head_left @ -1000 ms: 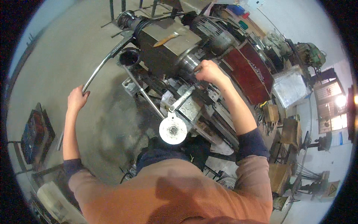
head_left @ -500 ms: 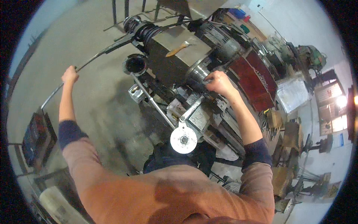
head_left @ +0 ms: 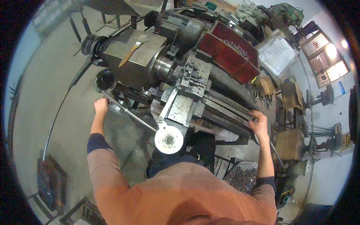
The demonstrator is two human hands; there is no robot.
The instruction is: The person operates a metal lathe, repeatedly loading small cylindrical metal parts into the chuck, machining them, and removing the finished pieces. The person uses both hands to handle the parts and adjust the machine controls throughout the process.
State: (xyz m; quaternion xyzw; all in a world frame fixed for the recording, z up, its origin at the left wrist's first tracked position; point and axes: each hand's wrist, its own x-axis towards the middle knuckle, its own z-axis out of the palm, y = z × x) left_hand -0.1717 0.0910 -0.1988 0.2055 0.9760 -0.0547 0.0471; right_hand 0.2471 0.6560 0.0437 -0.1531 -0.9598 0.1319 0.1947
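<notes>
My left hand (head_left: pixel 101 105) is beside the lower left of a lathe, close to the upper end of a long silver lever (head_left: pixel 131 114). Its fingers look curled together, and what they hold, if anything, is too small to make out. My right hand (head_left: pixel 258 123) is at the right end of the lathe bed (head_left: pixel 228 108), thumb and fingers apart, with nothing visible between them. Between my arms are the shiny chuck (head_left: pixel 164 67), the tool post (head_left: pixel 193 77) and a round white handwheel (head_left: pixel 168 139). A long thin bar (head_left: pixel 60 108) runs down the left, apart from my left hand.
A wooden-handled brush (head_left: pixel 129 55) lies on the headstock cover (head_left: pixel 112 48). Behind the bed stands a dark red box (head_left: pixel 225 56) with small metal pieces. An electric motor (head_left: pixel 180 28) is at the back. A mesh basket of metal parts (head_left: pixel 242 178) sits near my right forearm.
My left hand has let go of the long bar and moved right, toward the silver lever. My right hand has left the chuck for the bed's right end. The view has turned rightward.
</notes>
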